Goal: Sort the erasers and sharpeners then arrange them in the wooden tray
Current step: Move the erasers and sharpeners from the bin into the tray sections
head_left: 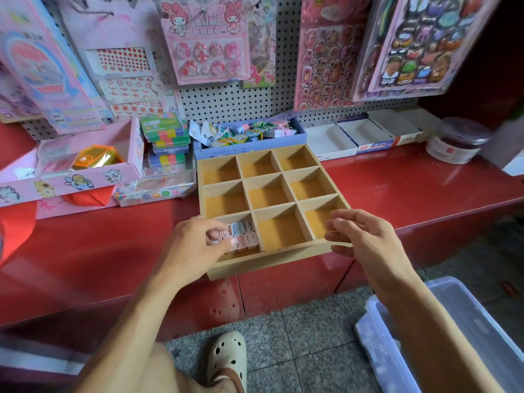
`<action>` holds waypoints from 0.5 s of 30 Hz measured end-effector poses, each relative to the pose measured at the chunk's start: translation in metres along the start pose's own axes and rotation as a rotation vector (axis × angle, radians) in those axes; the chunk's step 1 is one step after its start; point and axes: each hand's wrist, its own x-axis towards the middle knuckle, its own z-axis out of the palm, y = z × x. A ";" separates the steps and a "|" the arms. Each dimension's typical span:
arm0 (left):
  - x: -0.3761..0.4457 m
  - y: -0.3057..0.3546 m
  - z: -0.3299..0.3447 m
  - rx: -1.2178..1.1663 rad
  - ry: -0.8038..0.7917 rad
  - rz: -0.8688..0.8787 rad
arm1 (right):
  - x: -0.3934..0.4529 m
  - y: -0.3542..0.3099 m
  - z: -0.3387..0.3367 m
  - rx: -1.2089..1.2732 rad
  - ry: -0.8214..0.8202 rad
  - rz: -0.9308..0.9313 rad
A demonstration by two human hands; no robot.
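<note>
The small plastic sharpeners (240, 236) sit packed in the wooden tray (272, 259)'s seven-o'clock compartment on the red tabletop (411, 182). Left hand (195, 245) has its grip pinched on one; right hand (360, 236) hovers, grip apart. They look light, rigid, slick: pinch the flat sides.

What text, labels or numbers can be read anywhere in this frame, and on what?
"DIY": on the pink and blue packet hanging at the far left; the characters under it are too blurred to read.
"2B": on the front of the blue and white box; the rest of that label is too small.
Print on the front of the lilac box, the jar label and the sticker sheets: unreadable.
The wooden tray and the sharpeners: no readable text.
</note>
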 end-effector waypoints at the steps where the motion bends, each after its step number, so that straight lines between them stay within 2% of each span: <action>1: -0.004 0.007 0.000 -0.083 0.010 -0.005 | -0.004 -0.001 -0.004 0.008 0.011 0.000; 6: -0.034 0.046 0.013 -0.371 -0.008 -0.021 | -0.028 -0.009 -0.036 0.064 0.083 -0.009; 15: -0.111 0.107 0.077 -0.551 -0.121 -0.091 | -0.092 0.014 -0.127 0.092 0.237 -0.031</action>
